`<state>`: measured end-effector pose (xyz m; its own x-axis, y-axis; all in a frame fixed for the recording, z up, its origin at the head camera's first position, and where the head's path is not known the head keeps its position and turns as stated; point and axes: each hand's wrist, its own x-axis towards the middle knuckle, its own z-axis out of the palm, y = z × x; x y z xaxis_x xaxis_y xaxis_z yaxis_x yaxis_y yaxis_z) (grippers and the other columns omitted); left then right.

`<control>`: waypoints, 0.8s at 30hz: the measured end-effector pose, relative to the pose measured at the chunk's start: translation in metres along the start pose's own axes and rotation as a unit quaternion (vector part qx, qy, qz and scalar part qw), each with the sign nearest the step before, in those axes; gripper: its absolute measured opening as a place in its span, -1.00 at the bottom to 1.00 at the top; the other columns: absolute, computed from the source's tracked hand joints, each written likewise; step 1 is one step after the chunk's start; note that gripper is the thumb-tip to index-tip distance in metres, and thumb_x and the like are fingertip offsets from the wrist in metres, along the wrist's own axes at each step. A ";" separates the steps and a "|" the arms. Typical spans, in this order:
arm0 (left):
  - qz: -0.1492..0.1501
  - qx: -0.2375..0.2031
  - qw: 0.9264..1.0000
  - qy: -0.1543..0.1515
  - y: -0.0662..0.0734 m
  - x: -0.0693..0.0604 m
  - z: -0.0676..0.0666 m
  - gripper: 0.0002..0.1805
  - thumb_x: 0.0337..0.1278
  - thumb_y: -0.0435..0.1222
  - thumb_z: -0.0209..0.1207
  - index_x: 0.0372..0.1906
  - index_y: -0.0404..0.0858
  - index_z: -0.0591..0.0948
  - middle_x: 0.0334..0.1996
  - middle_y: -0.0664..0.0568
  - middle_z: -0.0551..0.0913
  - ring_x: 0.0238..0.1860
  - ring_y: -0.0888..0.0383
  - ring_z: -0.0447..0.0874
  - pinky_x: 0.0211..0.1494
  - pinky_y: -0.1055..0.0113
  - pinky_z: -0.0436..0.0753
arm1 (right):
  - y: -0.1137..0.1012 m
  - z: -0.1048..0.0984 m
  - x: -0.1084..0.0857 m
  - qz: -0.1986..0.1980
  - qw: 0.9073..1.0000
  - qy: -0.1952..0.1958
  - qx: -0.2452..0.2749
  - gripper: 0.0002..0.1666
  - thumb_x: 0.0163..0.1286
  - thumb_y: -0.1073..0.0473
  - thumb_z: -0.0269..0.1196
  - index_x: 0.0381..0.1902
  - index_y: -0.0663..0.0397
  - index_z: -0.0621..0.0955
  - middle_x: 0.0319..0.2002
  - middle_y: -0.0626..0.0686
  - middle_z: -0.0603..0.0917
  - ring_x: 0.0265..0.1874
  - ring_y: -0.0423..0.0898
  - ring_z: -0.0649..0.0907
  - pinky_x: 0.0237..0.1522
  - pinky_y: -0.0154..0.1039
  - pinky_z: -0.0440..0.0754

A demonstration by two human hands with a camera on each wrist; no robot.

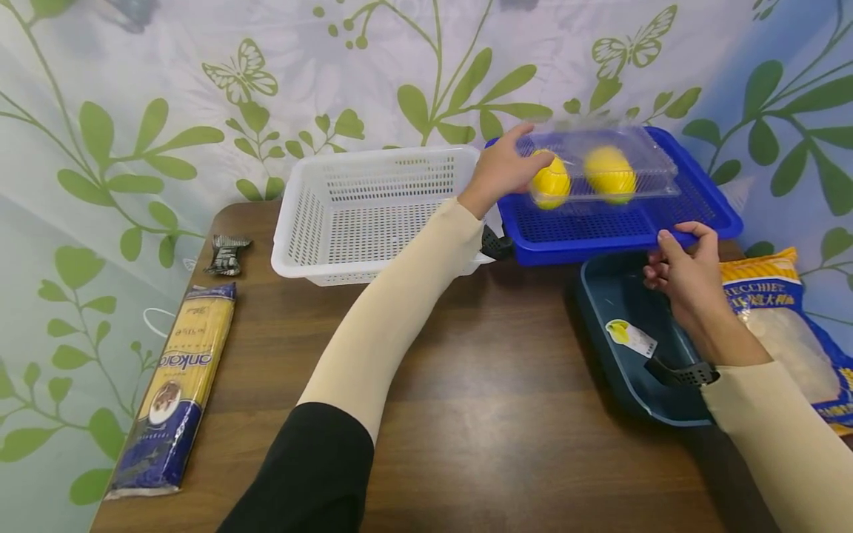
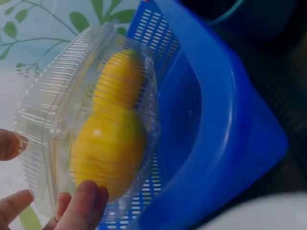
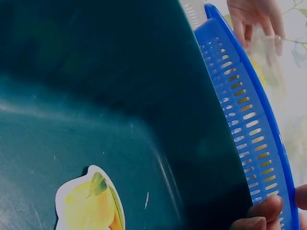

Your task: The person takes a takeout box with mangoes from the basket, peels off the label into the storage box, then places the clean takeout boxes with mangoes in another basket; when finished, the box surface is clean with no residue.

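My left hand [image 1: 506,169] grips the left end of a clear plastic clamshell box [image 1: 649,166], its thumb and fingers spread around that end. Inside the box are two yellow lemons [image 2: 109,148], greenish at one end. Box and lemons are over the blue perforated basket [image 1: 700,166], tilted in the left wrist view. Whether the box touches the basket floor, I cannot tell. At the basket's near right rim is my right hand [image 1: 689,277], pinching the rim between thumb and fingers [image 3: 267,207]. Below that hand stands a dark teal tub [image 1: 603,359] holding a lemon-printed card [image 1: 631,338].
A white perforated basket [image 1: 293,222] stands left of the blue one. Along the table's left side lie a spaghetti pack [image 1: 176,385] and a small dark wrapped packet [image 1: 227,255]. A pasta bag [image 1: 786,333] is right of the tub. Patterned cloth [image 1: 373,81] hangs behind.
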<state>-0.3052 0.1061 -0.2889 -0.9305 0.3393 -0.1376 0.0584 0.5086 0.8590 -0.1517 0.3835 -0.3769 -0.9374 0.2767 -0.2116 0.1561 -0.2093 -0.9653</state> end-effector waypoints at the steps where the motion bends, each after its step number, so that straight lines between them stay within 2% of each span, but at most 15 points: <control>1: -0.001 0.012 1.000 0.003 0.000 0.003 0.003 -0.23 0.36 0.10 0.21 0.59 0.27 0.19 0.29 0.15 0.53 -0.26 0.14 0.79 -0.17 0.44 0.62 | 0.000 0.000 0.000 0.000 1.000 -0.001 0.001 -0.47 0.46 -0.08 0.27 0.15 -0.34 0.19 -0.38 0.00 0.51 -0.58 -0.08 0.52 -0.46 -0.28 0.61; 7: -0.004 0.071 0.997 0.015 0.001 0.016 0.018 -0.25 0.37 0.08 0.15 0.59 0.27 0.18 -0.15 0.13 0.72 -0.55 0.25 0.58 -0.37 0.42 0.52 | 0.000 0.002 0.000 -0.005 1.000 0.006 -0.003 -0.48 0.47 -0.07 0.26 0.14 -0.33 0.19 -0.38 0.00 0.51 -0.58 -0.09 0.52 -0.48 -0.29 0.60; 8: -0.007 0.073 0.997 0.016 0.000 0.016 0.019 -0.25 0.37 0.07 0.15 0.59 0.27 0.18 -0.11 0.12 0.72 -0.56 0.26 0.57 -0.38 0.44 0.52 | -0.001 0.002 0.000 -0.004 1.000 0.006 -0.004 -0.49 0.47 -0.06 0.26 0.14 -0.33 0.19 -0.39 0.00 0.51 -0.58 -0.09 0.52 -0.48 -0.29 0.60; 10: -0.010 0.070 0.997 0.016 -0.003 0.016 0.022 -0.24 0.36 0.07 0.16 0.60 0.25 0.19 0.09 0.09 0.68 -0.52 0.27 0.62 -0.36 0.47 0.56 | 0.000 0.003 0.000 -0.005 1.000 0.006 -0.003 -0.50 0.48 -0.05 0.25 0.14 -0.32 0.19 -0.40 0.01 0.51 -0.59 -0.08 0.51 -0.49 -0.28 0.59; 12: -0.011 0.063 0.998 0.012 -0.006 0.015 0.025 -0.23 0.36 0.07 0.19 0.60 0.22 0.20 0.31 0.14 0.54 -0.42 0.24 0.71 -0.32 0.48 0.61 | 0.001 0.003 0.000 -0.006 1.000 0.006 0.000 -0.51 0.49 -0.04 0.25 0.14 -0.32 0.19 -0.40 0.01 0.51 -0.60 -0.08 0.51 -0.50 -0.28 0.59; 14: -0.005 0.064 0.998 0.008 -0.009 0.013 0.028 -0.23 0.35 0.08 0.21 0.59 0.18 0.22 0.43 0.20 0.39 -0.33 0.23 0.74 -0.28 0.47 0.64 | 0.002 0.003 0.000 -0.008 1.000 0.008 -0.001 -0.52 0.50 -0.04 0.24 0.14 -0.32 0.19 -0.40 0.01 0.51 -0.60 -0.08 0.51 -0.50 -0.28 0.58; 18: 0.004 0.081 0.997 -0.011 -0.010 0.011 0.034 -0.22 0.36 0.09 0.21 0.60 0.19 0.20 0.43 0.18 0.40 -0.28 0.16 0.76 -0.23 0.40 0.67 | 0.002 0.001 0.000 -0.004 1.000 0.013 -0.003 -0.50 0.48 -0.06 0.26 0.14 -0.33 0.19 -0.37 0.00 0.51 -0.58 -0.08 0.52 -0.48 -0.28 0.59; 22: -0.008 0.100 0.994 -0.032 -0.009 0.010 0.039 -0.21 0.39 0.10 0.15 0.62 0.21 0.14 0.50 0.26 0.28 -0.28 0.15 0.75 -0.20 0.37 0.69 | 0.003 -0.001 0.000 0.001 1.000 0.009 -0.005 -0.46 0.45 -0.08 0.28 0.14 -0.34 0.19 -0.35 0.00 0.51 -0.57 -0.07 0.53 -0.46 -0.27 0.60; 24: -0.012 0.118 0.992 -0.041 -0.010 0.011 0.042 -0.22 0.42 0.10 0.10 0.64 0.21 0.09 0.49 0.27 0.29 -0.29 0.15 0.72 -0.20 0.37 0.68 | 0.004 0.000 0.000 0.000 1.000 0.006 -0.007 -0.45 0.44 -0.09 0.29 0.15 -0.34 0.19 -0.35 0.00 0.51 -0.56 -0.08 0.53 -0.46 -0.27 0.61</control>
<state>-0.3006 0.1374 -0.3194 -0.9006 0.3836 -0.2044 0.1295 0.6856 0.7164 -0.1512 0.3830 -0.3813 -0.9333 0.2889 -0.2131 0.1599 -0.1970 -0.9673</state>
